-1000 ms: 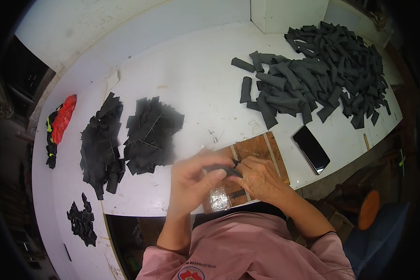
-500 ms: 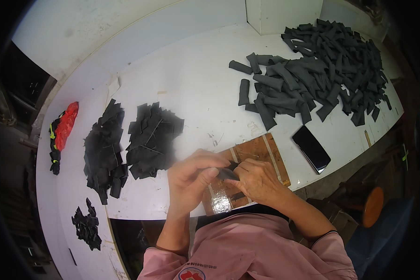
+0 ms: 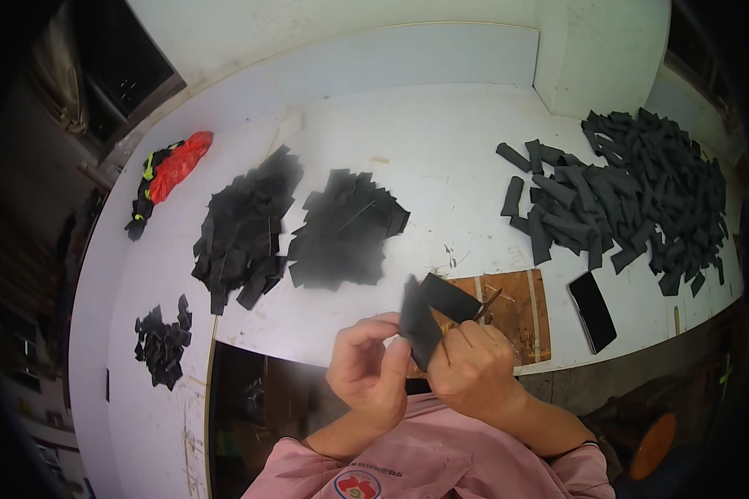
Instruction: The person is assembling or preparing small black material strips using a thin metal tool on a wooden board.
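Note:
Above the table's near edge, a dark flat piece of fabric [image 3: 419,326] stands upright between my two hands. The thumb and fingers of my left hand [image 3: 364,366] pinch its left side. My right hand [image 3: 477,366] is closed in a fist against the piece's right edge. A thin brown stick-like thing [image 3: 490,301] juts up beyond the right knuckles; whether the fist holds it I cannot tell. Behind the fist, a second dark rectangular piece [image 3: 450,297] shows over a brown wooden board [image 3: 520,312]; its lower end is hidden.
Two piles of flat black pieces [image 3: 245,224] [image 3: 349,229] lie left of centre, a small scrap heap [image 3: 165,345] nearer. Many dark rolled tubes [image 3: 632,183] cover the far right. A phone [image 3: 592,312] lies right of the board. A red bag [image 3: 183,165] sits far left.
The view has swung, so the table's things sit farther right in it. My hands have come off the board toward my body. The dark piece now stands up, and a second piece shows.

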The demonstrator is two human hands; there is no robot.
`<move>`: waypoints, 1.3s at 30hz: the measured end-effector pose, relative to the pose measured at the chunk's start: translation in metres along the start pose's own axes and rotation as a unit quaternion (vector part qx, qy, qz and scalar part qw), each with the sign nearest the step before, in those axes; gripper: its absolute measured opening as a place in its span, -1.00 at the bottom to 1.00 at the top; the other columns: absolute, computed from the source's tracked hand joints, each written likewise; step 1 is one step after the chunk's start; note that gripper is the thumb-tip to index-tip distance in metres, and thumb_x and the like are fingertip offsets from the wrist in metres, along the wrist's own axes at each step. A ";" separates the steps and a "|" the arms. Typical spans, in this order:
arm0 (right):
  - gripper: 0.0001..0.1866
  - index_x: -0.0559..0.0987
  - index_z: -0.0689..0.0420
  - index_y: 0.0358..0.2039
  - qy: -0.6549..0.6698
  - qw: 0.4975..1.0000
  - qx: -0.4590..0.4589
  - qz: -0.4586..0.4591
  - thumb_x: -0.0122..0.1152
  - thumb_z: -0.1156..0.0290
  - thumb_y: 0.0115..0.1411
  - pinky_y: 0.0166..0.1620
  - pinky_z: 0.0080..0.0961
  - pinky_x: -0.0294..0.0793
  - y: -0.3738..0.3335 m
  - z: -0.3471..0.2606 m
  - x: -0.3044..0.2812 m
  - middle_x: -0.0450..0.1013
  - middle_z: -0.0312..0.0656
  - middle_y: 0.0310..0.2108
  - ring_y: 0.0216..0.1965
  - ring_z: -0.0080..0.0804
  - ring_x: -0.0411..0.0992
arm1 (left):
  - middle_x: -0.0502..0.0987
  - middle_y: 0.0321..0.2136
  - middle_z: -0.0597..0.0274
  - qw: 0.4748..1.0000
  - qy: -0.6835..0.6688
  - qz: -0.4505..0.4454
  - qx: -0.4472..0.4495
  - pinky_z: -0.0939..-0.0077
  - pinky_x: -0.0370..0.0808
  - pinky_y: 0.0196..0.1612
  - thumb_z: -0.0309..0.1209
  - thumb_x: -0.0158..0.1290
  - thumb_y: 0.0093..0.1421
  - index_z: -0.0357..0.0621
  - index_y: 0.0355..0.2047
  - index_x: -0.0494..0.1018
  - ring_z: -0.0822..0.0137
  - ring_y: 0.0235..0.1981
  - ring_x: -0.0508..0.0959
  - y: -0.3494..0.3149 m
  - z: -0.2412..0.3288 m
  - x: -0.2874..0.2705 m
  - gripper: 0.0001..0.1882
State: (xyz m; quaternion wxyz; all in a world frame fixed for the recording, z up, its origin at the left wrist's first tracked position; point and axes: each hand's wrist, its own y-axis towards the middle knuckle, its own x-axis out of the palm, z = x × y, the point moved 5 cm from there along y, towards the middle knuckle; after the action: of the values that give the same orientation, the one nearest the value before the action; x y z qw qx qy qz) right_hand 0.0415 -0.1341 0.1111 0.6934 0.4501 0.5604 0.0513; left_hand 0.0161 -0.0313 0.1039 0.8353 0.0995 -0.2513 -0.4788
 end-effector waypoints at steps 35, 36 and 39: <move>-0.91 0.40 0.23 -0.51 0.485 0.787 0.382 0.015 0.13 0.54 -0.01 -0.54 -0.68 0.27 -0.082 0.011 0.024 0.34 -0.29 -0.60 -0.60 -0.62 0.30 | 0.42 -0.54 0.26 0.955 0.104 -0.200 -0.191 0.67 0.34 -0.49 -0.61 -0.04 0.05 -0.31 -0.43 0.36 0.51 -0.52 0.40 -0.053 -0.053 -0.020 -0.95; -0.91 0.39 0.22 -0.52 0.444 0.835 0.324 0.026 0.12 0.54 -0.02 -0.55 -0.62 0.27 -0.075 0.006 0.020 0.32 -0.24 -0.61 -0.62 -0.51 0.31 | 0.42 -0.54 0.26 0.955 0.105 -0.201 -0.192 0.67 0.34 -0.49 -0.61 -0.04 0.05 -0.31 -0.43 0.36 0.51 -0.52 0.40 -0.054 -0.054 -0.018 -0.95; -0.91 0.37 0.22 -0.54 0.420 0.854 0.307 0.012 0.10 0.55 -0.04 -0.56 -0.53 0.27 -0.072 0.008 0.022 0.30 -0.16 -0.62 -0.63 -0.34 0.31 | 0.41 -0.59 0.14 0.928 0.291 -0.220 0.081 0.65 0.31 -0.54 -0.67 -0.04 -0.01 -0.33 -0.47 0.35 0.41 -0.59 0.39 -0.051 -0.040 -0.009 -0.94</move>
State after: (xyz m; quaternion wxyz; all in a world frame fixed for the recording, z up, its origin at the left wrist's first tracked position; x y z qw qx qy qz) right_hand 0.0247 -0.1684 0.0452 0.2182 0.5820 0.7803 0.0691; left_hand -0.0056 -0.0531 0.0465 0.7345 0.3544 -0.0067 -0.5786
